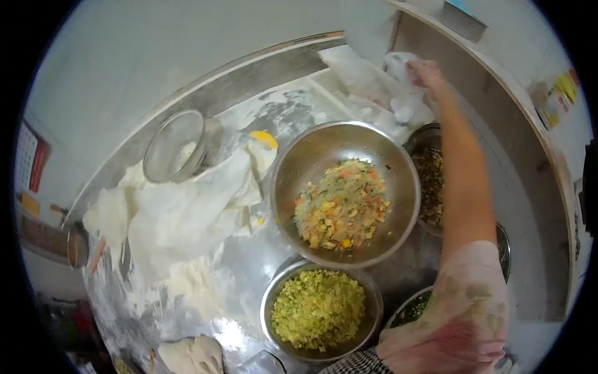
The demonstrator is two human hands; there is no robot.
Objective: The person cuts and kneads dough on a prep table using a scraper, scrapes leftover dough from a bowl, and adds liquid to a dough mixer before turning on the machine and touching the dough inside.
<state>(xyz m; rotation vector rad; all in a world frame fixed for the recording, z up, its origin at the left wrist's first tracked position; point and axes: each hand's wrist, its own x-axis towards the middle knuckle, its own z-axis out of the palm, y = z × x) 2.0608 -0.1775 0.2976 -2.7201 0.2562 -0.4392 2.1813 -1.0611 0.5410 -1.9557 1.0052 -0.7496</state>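
Reaching with the right hand far out beyond the large round steel bowl, over its right part. Fingers of this hand closed on the upper part of a thin, white, crumpled plastic bag, seemingly grasping by the edge, perhaps for lifting or opening without pressing the rest. Exact position of each finger not possible to tell. Left hand out of view, so not possible to say if released or clenched.

Inside the large bowl, a mixed chopped filling of yellow, orange and pale pieces, gathered low in the middle, probably because of the curved wall.

Nearer to the body from the large bowl, a smaller steel bowl with yellow-green chopped vegetable. To the right, partly behind the forearm, dark brown chopped filling in another vessel; nearer on the same side, finely cut green pieces, partly hidden by the stained pale sleeve. Set close around, probably for easy reach.

To the left of the large bowl, a loose white cloth, perhaps for covering, and a round mesh sieve behind it. Further to the near left, a lump of pale dough on the floured metal desk, flour probably against sticking.
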